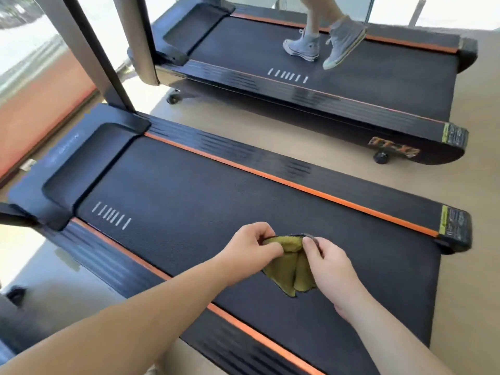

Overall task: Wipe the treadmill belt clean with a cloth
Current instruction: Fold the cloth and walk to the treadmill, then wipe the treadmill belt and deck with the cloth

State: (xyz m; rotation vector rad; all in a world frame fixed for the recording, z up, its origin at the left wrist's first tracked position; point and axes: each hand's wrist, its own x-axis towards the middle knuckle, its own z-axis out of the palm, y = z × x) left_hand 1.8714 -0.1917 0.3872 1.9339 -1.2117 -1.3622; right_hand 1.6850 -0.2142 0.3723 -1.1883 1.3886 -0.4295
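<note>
The near treadmill's black belt [205, 201] runs from upper left to lower right between orange-striped side rails. An olive-yellow cloth [286, 269] with a dark edge hangs crumpled just above the belt's middle. My left hand [251, 247] pinches the cloth's upper left edge with curled fingers. My right hand [330, 269] pinches the upper right edge between thumb and fingers. The cloth's lower corners droop toward the belt; whether they touch it I cannot tell.
A second treadmill [351, 85] stands parallel behind, and a person in grey sneakers [324, 44] walks on it. A strip of beige floor [270, 128] separates the two machines. The near treadmill's upright post [94, 55] rises at the upper left beside a window.
</note>
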